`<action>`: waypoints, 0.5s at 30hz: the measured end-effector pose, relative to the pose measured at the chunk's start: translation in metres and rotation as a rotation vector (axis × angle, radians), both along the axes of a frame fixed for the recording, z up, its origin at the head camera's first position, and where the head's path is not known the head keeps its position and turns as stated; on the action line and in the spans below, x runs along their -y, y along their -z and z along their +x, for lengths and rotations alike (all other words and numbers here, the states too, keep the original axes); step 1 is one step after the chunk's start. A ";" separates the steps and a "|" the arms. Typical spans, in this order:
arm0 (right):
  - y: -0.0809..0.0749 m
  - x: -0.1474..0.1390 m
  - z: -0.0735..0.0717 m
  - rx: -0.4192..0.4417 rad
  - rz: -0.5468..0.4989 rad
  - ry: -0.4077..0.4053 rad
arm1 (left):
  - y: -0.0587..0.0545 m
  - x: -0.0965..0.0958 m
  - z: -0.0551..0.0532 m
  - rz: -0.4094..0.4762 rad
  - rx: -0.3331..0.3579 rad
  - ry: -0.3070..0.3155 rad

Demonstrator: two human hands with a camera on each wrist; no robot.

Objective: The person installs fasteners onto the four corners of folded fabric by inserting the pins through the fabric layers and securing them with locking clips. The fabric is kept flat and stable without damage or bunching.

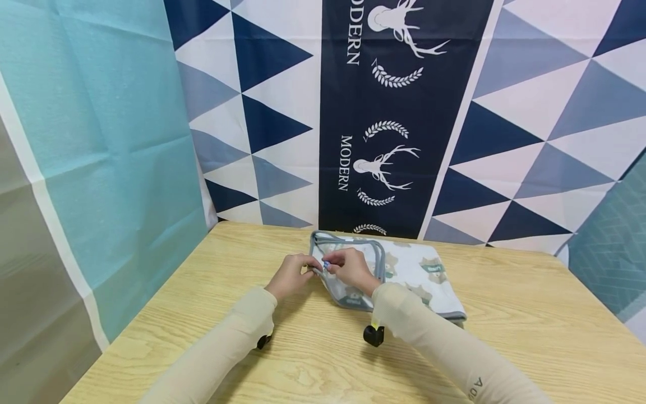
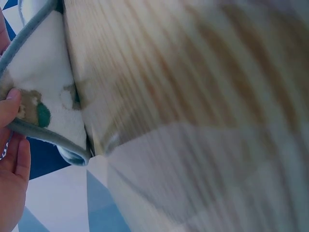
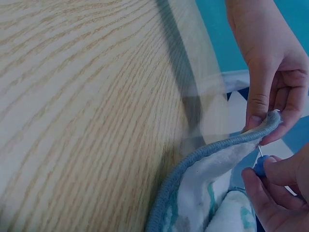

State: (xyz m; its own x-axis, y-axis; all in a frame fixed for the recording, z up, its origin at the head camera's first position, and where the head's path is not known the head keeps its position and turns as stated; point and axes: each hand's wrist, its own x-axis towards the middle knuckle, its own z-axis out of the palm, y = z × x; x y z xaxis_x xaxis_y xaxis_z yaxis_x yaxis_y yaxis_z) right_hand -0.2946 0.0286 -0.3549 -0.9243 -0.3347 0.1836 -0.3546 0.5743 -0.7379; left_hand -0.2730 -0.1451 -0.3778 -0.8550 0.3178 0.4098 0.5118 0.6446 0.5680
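Observation:
A folded white blanket (image 1: 411, 264) with grey edging and animal prints lies on the table, its near left corner lifted. My left hand (image 1: 291, 275) pinches the edging of that corner between thumb and fingers; the left wrist view shows the same hand (image 2: 13, 164) at the blanket (image 2: 43, 67). Close beside it, my right hand (image 1: 353, 268) pinches a small blue-headed pin (image 3: 259, 166) by its head. The pin's thin metal shaft points up at the underside of the edging (image 3: 212, 145). Whether the tip has entered the cloth I cannot tell.
The wooden table (image 1: 202, 314) spreads around the blanket on all sides. Behind it hangs a patterned curtain (image 1: 282, 112) with triangles and deer heads. A turquoise cloth (image 1: 116, 140) hangs at the left. Black wrist-worn cameras (image 1: 374, 335) sit under the sleeves.

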 end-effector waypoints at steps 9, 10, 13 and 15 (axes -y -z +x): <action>0.004 -0.002 0.004 0.001 -0.022 0.000 | 0.001 -0.002 0.000 0.026 -0.004 0.015; 0.004 -0.002 0.005 0.002 -0.023 -0.002 | 0.001 -0.002 0.001 0.023 -0.008 0.017; 0.005 -0.007 0.005 0.015 -0.008 -0.021 | 0.001 -0.003 0.002 0.020 0.003 0.016; 0.004 -0.012 0.003 -0.009 0.021 -0.036 | 0.001 -0.004 0.004 0.020 0.012 0.010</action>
